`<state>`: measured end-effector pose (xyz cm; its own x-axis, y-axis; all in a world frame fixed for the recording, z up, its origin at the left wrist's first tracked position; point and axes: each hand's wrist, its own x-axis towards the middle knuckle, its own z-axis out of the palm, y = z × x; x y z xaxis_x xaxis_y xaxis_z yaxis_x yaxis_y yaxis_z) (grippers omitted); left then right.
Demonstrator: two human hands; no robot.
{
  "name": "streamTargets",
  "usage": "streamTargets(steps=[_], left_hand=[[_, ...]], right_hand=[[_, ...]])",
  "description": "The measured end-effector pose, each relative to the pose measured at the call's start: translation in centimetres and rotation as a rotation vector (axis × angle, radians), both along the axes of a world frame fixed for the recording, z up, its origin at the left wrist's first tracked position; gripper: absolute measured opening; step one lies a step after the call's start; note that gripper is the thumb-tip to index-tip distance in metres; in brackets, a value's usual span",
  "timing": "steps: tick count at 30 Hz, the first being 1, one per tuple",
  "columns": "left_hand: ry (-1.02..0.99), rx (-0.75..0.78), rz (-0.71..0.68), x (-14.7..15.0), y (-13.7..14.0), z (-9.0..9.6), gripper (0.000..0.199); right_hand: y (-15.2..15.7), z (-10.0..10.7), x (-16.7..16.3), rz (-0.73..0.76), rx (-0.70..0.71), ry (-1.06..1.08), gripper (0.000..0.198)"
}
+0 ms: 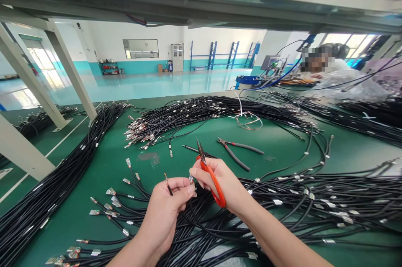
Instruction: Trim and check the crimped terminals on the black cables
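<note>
One terminal [191, 178]: located just below the centre of the frame; held between the left hand [165, 206] and the right hand [224, 175], partly covered by the fingertips.
Left-hand grip: closed in a pinch; a black cable [170, 190] with a bare copper-coloured end [166, 180] is held, and the lower part of the terminal appears to be pinched.
Right-hand grip: thumb and forefinger are brought together at the terminal; the orange-handled scissors [220, 193] are lodged in the same hand. The blade opening cannot be told with certainty.
Terminal axis: near vertical in the frame, upper end directed at the top edge.
Cable axis: steep; the copper-coloured end is pointed upward and slightly left.
Scissors axis: run from lower right to upper left, tips pointed away from the wrists.
Cut hazard: a finger or cable sheath could be nicked if the scissors are swung during handling.
Slip hazard: the terminal could be dropped into the cable bundle [282, 200], lower right, if the pinch is relaxed.
Strand hazard: bare copper could be bent by excess finger pressure.
</note>
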<state>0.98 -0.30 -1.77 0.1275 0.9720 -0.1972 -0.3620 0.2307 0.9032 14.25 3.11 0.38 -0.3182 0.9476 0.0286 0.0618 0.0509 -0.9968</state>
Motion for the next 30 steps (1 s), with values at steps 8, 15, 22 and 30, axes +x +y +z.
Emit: streamTargets(steps=[8,15,22,30], left_hand=[[0.181,-0.060,0.055,0.6,0.0,-0.1,0.014],[0.376,0.210,0.001,1.4,-0.1,0.8,0.013],[0.410,0.165,-0.051,1.0,-0.2,-0.1,0.010],[0.342,0.163,-0.064,1.2,-0.2,-0.2,0.010]], right_hand=[[-0.5,0.9,-0.4,-0.158,0.178,-0.127,0.018],[-1.6,0.5,-1.8,-0.096,0.228,-0.325,0.020],[-1.1,1.2,-1.0,-0.026,0.082,-0.167,0.019],[-0.8,1.0,-0.5,0.000,0.049,-0.135,0.011]])
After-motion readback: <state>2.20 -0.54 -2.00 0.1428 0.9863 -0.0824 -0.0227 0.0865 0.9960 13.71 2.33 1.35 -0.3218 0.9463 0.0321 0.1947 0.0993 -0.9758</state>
